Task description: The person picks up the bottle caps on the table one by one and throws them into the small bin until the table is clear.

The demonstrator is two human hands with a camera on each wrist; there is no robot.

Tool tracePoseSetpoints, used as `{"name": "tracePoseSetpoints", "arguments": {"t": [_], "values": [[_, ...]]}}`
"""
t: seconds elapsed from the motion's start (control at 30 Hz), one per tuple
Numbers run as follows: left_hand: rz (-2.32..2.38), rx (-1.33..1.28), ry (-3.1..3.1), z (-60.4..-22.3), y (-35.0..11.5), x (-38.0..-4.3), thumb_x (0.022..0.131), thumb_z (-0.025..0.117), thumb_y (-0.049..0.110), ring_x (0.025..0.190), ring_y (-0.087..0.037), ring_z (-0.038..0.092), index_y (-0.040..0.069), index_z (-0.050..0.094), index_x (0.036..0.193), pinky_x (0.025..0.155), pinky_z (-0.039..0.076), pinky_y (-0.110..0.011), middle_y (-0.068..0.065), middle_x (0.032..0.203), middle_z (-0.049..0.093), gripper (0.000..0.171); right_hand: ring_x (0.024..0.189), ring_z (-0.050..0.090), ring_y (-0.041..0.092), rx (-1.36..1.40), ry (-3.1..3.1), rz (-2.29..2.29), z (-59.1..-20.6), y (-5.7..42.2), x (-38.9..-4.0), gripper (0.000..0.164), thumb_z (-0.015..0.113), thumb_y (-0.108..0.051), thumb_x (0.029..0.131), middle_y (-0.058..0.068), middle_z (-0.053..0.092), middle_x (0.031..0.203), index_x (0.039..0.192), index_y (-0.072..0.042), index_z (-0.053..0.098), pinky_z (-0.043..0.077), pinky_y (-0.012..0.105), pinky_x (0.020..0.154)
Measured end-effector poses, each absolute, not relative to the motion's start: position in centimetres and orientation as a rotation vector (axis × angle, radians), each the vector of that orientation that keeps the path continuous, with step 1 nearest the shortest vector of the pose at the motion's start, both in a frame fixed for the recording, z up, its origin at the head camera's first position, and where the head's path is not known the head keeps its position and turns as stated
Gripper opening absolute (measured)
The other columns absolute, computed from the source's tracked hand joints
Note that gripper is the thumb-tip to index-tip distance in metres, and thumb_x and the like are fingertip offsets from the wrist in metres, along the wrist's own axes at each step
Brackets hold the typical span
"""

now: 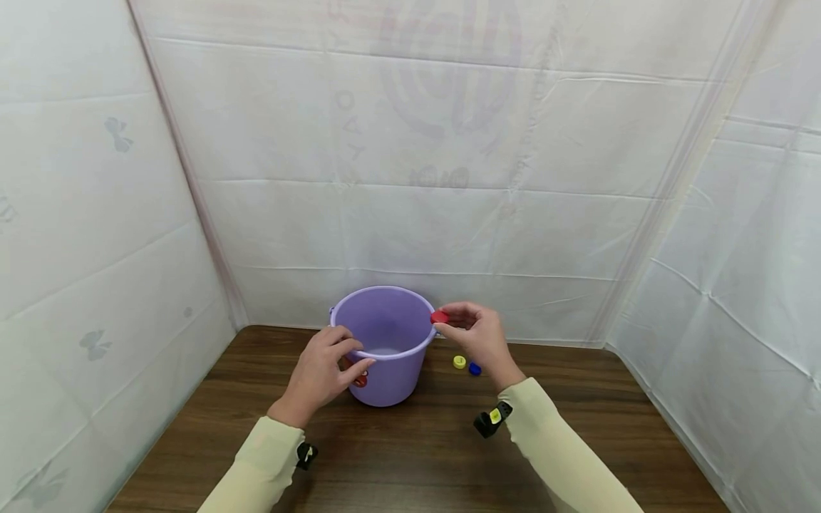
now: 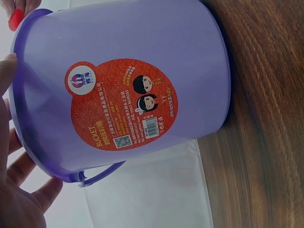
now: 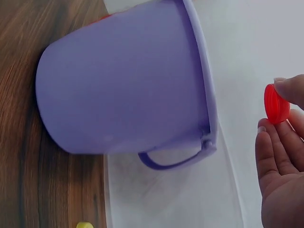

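Observation:
A purple bucket (image 1: 385, 381) stands upright on the wooden table, with a red label (image 2: 123, 104) facing the left wrist camera. My left hand (image 1: 321, 370) holds its near left rim, thumb outside and fingers over the edge. Between the thumb and fingers of my right hand (image 1: 477, 335) I pinch a red bottle cap (image 3: 276, 104). In the head view that cap (image 1: 439, 317) is by the bucket's right rim; the right wrist view shows it apart from the bucket, above rim height. The visible part of the bucket's inside shows no objects.
A yellow cap (image 1: 459, 362) and a blue cap (image 1: 474, 369) lie side by side on the table (image 1: 398, 456), right of the bucket. White cloth walls (image 1: 449, 214) rise behind and on both sides. The bucket's handle (image 3: 173, 164) hangs down.

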State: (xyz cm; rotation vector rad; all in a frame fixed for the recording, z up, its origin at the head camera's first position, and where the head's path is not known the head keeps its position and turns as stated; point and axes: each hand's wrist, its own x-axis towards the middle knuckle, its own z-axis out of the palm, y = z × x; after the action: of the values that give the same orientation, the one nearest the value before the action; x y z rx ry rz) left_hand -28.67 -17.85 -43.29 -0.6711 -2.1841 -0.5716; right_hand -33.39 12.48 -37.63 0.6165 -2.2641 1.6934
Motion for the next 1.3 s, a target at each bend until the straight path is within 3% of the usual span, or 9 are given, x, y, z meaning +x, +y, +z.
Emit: {"name": "tracePoseSetpoints", "arguments": {"t": [0.3, 0.57, 0.93, 1.3], "values": [[-0.578, -0.666, -2.196, -43.3, -17.8, -28.7, 0.076, 0.092, 0.034, 0.084, -0.014, 0.052, 0.016, 0.076, 0.087, 0.076, 0.048, -0.035, 0.003, 0.089, 0.060, 0.027, 0.089, 0.074, 0.018, 0.641, -2.246, 1.738, -37.5, 10.5, -33.7, 0.030, 0.089, -0.015, 0.080, 0.014, 0.078, 0.103, 0.107, -0.006, 0.077, 0.059, 0.023, 0.076], [-0.586, -0.663, -2.210, -43.2, -17.8, -28.6, 0.075, 0.092, 0.034, 0.085, -0.014, 0.052, 0.016, 0.076, 0.088, 0.077, 0.049, -0.036, 0.003, 0.089, 0.060, 0.027, 0.094, 0.074, 0.028, 0.623, -2.241, 1.793, -37.5, 8.9, -34.0, 0.033, 0.089, -0.014, 0.080, 0.018, 0.077, 0.106, 0.108, -0.004, 0.077, 0.058, 0.021, 0.079], [-0.578, -0.651, -2.231, -43.2, -17.8, -28.5, 0.077, 0.091, 0.036, 0.087, -0.014, 0.053, 0.016, 0.077, 0.089, 0.078, 0.050, -0.037, 0.002, 0.090, 0.061, 0.028, 0.088, 0.074, 0.018, 0.609, -2.246, 1.759, -37.7, 7.5, -34.6, 0.029, 0.089, -0.011, 0.079, 0.012, 0.078, 0.102, 0.105, -0.007, 0.078, 0.059, 0.024, 0.079], [-0.577, -0.650, -2.223, -43.1, -17.7, -28.5, 0.076, 0.091, 0.036, 0.087, -0.014, 0.054, 0.016, 0.077, 0.089, 0.078, 0.050, -0.036, 0.003, 0.091, 0.061, 0.029, 0.089, 0.073, 0.018, 0.580, -2.273, 1.731, -37.6, 7.4, -34.7, 0.029, 0.089, -0.014, 0.080, 0.009, 0.078, 0.102, 0.105, -0.009, 0.077, 0.059, 0.026, 0.080]]}}
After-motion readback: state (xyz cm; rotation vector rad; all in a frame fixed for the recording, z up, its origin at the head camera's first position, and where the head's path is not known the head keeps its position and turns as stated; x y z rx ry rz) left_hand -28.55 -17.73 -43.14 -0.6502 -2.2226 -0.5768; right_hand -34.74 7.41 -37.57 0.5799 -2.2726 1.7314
